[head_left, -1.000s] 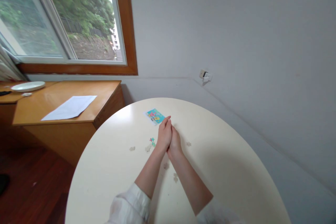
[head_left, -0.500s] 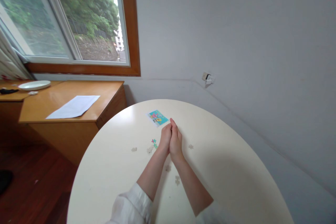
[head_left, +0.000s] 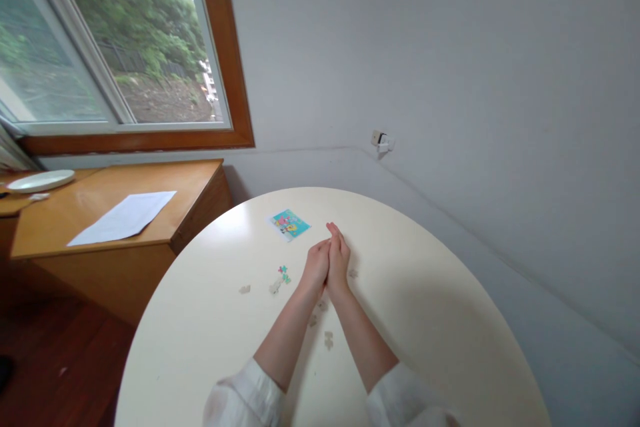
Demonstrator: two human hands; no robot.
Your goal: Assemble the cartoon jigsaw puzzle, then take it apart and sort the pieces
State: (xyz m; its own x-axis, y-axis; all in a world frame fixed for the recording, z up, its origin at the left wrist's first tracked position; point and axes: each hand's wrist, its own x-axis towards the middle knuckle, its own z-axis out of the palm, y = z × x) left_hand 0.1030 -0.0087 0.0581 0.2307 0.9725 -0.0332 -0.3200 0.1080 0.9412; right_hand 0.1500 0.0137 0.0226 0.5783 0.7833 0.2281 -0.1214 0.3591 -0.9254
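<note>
My left hand [head_left: 317, 265] and my right hand [head_left: 338, 260] are pressed together above the middle of the round table. The left fingers are curled in against the right palm. My right hand is cupped round them, its fingertips reaching forward. Whatever lies between the palms is hidden. Left of my hands are a pink and green jigsaw piece [head_left: 283, 269], a green one [head_left: 286, 278] and pale, face-down pieces [head_left: 276, 286]. One pale piece [head_left: 245, 289] sits farther left, another [head_left: 329, 339] between my forearms. Beyond my left hand is a colourful cartoon picture card [head_left: 291, 224].
The cream round table [head_left: 425, 347] stands close to a white wall with a socket and plug [head_left: 383, 141]. At the left is a wooden desk [head_left: 195, 197] bearing a sheet of paper [head_left: 123, 217] and a white plate [head_left: 43, 181], below a window.
The view has turned slightly right. My hands stay pressed together and have shifted a little away from the picture card. Another pale piece now shows beneath my wrists.
</note>
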